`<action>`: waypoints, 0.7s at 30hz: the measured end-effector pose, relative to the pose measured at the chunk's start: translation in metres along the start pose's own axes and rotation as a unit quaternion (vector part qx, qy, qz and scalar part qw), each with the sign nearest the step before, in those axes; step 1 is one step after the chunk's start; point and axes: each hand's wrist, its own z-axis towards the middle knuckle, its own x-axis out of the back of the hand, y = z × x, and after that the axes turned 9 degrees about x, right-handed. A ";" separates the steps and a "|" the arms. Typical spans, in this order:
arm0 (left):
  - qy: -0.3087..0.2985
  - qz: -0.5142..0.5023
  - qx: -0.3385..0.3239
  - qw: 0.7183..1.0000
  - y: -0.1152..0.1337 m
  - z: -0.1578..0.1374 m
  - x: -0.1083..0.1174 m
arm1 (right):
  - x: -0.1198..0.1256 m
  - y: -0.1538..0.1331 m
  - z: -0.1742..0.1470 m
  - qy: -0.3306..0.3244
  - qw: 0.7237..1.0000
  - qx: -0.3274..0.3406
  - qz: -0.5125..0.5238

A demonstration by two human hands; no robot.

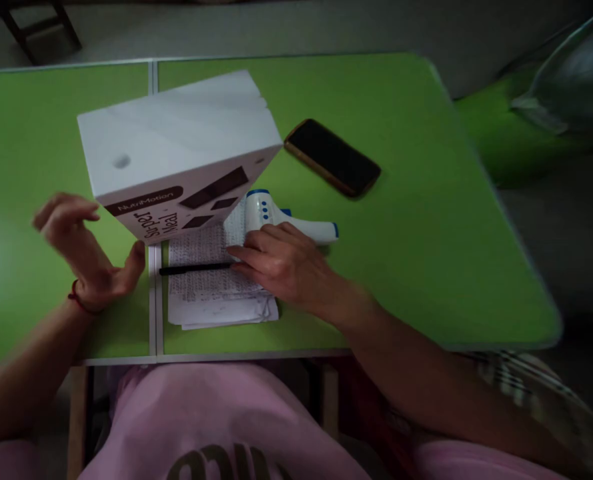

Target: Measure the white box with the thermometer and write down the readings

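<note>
A white box (176, 133) printed "NutriMotion" stands on the green table, over the far end of handwritten sheets of paper (196, 243). Just left of the box, my left hand (83, 247) is raised with its fingers apart and holds nothing; its thumb tip is close to the box's lower corner. Across the sheets lies a black pen (193, 269). My right hand (286, 267) rests on the paper, thumb and forefinger closed at the pen's right end. Beyond its knuckles is a white and blue infrared thermometer (259, 210), its handle pointing right and partly covered by my hand.
A dark phone in a brown case (333, 158) lies right of the box. The green table (426, 267) has a seam left of the papers and a rounded right edge. A wooden stool (41, 27) stands beyond the far edge.
</note>
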 end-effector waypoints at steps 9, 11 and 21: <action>-0.323 0.076 -0.284 0.900 0.091 -0.030 -0.016 | 0.007 -0.009 -0.020 0.040 0.996 -0.071 0.047; -0.355 0.098 -0.282 0.886 0.100 -0.034 -0.026 | 0.011 -0.009 -0.031 0.114 0.970 -0.180 0.116; -0.383 0.155 -0.288 0.864 0.114 -0.032 -0.045 | -0.008 -0.038 -0.053 0.255 0.764 -0.479 0.349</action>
